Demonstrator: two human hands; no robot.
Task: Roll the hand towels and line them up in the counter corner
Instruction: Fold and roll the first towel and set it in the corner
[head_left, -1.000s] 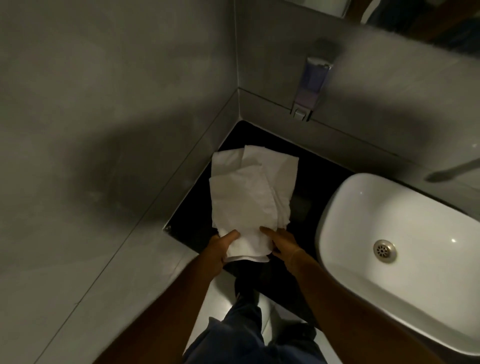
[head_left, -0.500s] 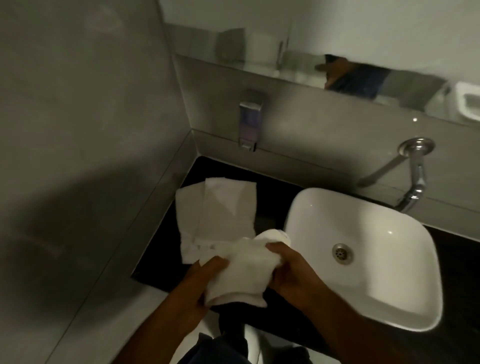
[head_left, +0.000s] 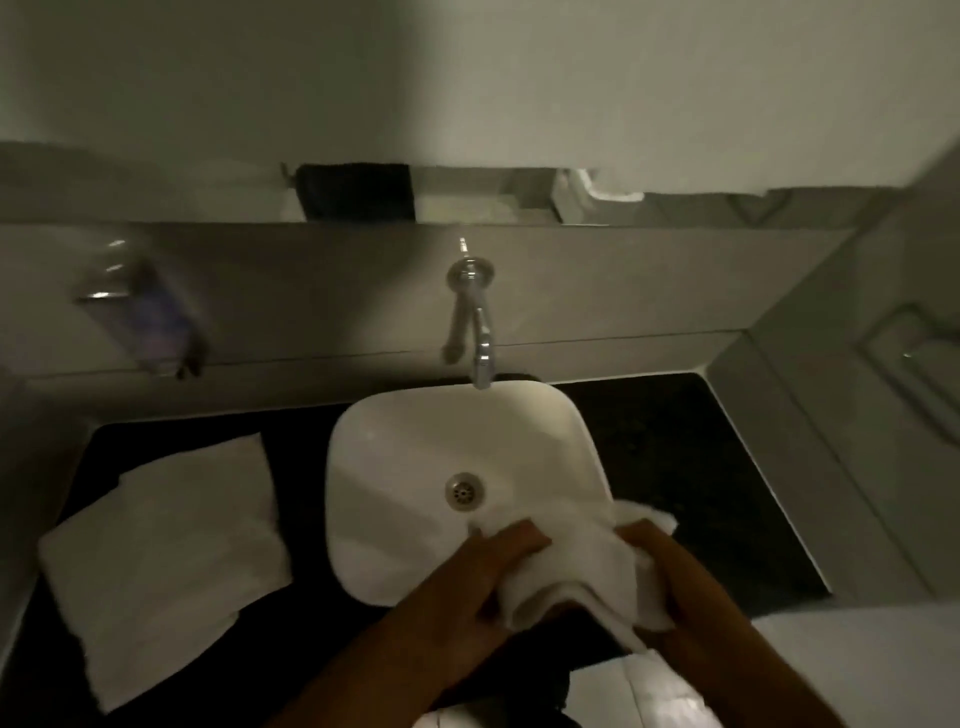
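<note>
A white hand towel (head_left: 576, 574) hangs bunched between both hands over the sink's front right rim. My left hand (head_left: 488, 582) grips its left side and my right hand (head_left: 670, 577) grips its right side. More white hand towels (head_left: 161, 561) lie flat and overlapping on the black counter (head_left: 675, 467) to the left of the sink. The right part of the counter, up to the right wall corner, shows bare black stone.
A white basin (head_left: 415, 467) with a metal drain sits mid-counter under a chrome wall tap (head_left: 475, 327). A soap dispenser (head_left: 145, 317) hangs on the back wall at left. Grey walls close in on both counter ends. A mirror runs above.
Both hands lifted one towel off the pile at left and carried it rightward across the sink. The view swung right with them, from the left corner to the basin.
</note>
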